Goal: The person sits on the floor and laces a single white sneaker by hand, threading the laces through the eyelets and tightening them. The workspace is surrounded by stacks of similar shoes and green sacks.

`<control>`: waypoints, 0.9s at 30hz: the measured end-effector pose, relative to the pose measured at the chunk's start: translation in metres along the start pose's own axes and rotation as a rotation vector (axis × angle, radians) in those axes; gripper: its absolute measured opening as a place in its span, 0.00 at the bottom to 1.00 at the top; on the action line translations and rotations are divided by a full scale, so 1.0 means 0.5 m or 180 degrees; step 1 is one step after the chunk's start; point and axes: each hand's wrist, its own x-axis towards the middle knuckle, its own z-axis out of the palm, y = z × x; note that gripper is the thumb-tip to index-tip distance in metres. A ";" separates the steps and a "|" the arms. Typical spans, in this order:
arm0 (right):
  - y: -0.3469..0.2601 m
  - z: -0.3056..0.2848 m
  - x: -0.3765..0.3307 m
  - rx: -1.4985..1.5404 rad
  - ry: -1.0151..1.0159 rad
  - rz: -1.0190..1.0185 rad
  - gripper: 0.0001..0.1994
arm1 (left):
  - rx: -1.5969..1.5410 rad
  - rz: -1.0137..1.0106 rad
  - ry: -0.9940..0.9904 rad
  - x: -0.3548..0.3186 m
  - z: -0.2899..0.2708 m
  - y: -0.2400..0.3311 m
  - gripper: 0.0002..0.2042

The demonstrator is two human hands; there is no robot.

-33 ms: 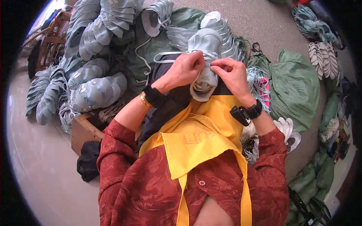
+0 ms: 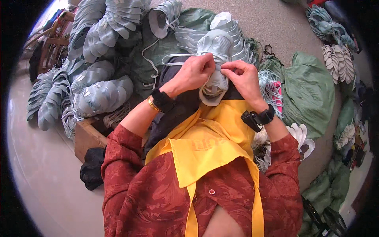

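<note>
A light grey sneaker upper lies over my lap, toe pointing away and heel opening toward me. At its left eyelet edge, my left hand is closed in a pinch on the white shoelace; a loop of that lace sticks out to the left. My right hand pinches at the opposite side of the throat, thumb and forefinger together, apparently on the lace too, though the fingertips mostly cover it. Between the two hands shows the shoe's tongue.
Nested stacks of grey shoe uppers pile up at the left, beside a wooden box. More uppers stand just beyond the sneaker. A green sack and bundled pale laces lie at the right. My yellow apron covers my lap.
</note>
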 end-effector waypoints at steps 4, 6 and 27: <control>0.003 0.000 0.000 -0.0116 0.0014 -0.0103 0.07 | -0.0090 -0.0090 -0.0096 -0.001 -0.003 0.003 0.04; -0.006 0.001 -0.002 -0.0172 0.0032 -0.0139 0.07 | -0.0068 -0.0087 -0.0068 0.000 0.000 0.002 0.04; -0.027 -0.103 -0.034 0.0385 0.0045 0.0027 0.02 | 0.0576 0.0010 0.0303 -0.022 -0.045 0.049 0.05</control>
